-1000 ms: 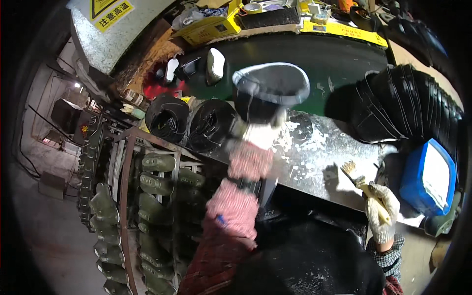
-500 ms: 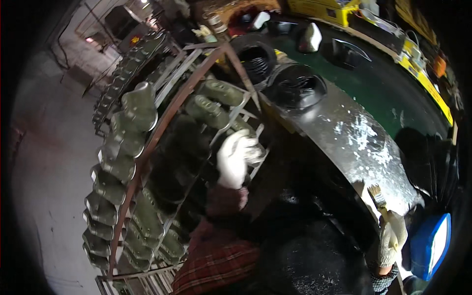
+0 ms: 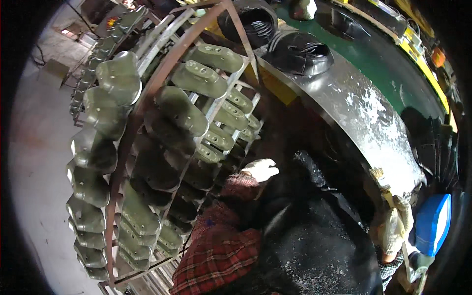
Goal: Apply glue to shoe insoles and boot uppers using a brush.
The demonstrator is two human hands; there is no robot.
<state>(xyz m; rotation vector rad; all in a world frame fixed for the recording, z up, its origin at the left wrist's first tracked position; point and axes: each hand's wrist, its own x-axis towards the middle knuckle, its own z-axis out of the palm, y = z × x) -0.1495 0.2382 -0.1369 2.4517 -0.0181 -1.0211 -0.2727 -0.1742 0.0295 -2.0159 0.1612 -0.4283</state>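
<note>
My left hand [image 3: 260,170], in a pale glove, is beside the rack's right side with fingers reaching out and nothing visible in them. Glare washes out its finger detail. A metal rack [image 3: 162,73] stands to its left, filled with rows of olive-green, shoe-shaped pieces [image 3: 199,81] with small holes. At the right, my gloved right hand [image 3: 395,226] is closed around the handle of a flat paintbrush [image 3: 378,177]. The bristles point away from me, close to the near edge of a grey work surface [image 3: 339,101] smeared with white.
Two black tubs [image 3: 301,53] stand at the far end of the work surface. A blue container [image 3: 433,223] is right of my right hand. Beyond the surface lies a dark green top [image 3: 378,69] with a yellow edge [image 3: 427,73]. Pale floor [image 3: 39,196] shows left of the rack.
My left hand has drawn back from the rack's pieces, down and to the right. My view has shifted, so the rack appears higher and larger. The right hand still holds the brush.
</note>
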